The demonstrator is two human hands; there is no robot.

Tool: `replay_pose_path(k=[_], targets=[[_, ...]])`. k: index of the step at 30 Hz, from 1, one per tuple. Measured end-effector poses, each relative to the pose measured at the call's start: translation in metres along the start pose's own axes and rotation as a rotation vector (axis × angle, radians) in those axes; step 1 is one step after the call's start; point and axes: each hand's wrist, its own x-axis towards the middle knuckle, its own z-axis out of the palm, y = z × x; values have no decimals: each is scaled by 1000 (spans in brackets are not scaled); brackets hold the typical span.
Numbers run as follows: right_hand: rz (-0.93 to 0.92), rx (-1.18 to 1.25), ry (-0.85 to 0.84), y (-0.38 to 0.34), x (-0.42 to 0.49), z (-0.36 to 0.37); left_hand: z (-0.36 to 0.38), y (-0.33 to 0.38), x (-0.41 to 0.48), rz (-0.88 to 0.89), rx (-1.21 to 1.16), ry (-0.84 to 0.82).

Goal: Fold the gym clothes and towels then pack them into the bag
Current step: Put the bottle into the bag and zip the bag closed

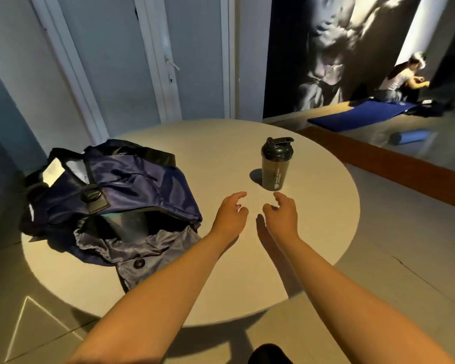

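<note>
The place looks like a gym or fitness studio. A large black-and-white mural (334,53) of a muscular torso fills the wall at upper right. Below it a blue mat (352,115) lies on the floor with a person (399,80) sitting at its far end, and a blue roll (410,136) lies near. At centre a shaker (275,166) stands on a round table (221,143), with a bag (132,185) at left.

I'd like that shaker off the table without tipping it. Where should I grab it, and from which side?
Grip the shaker bottle round its straight mid-body with the right hand, coming from the near side: it stands upright, just beyond that hand, with nothing between.
</note>
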Motion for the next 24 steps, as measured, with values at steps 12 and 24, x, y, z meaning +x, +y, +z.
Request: replay_pose_path(k=[12,24], targets=[[178,81,65,11,123,28,28,-27,59,-13,110,147],[-36,-12,-47,15,50,25,17,-10,36,-10,-152,93]])
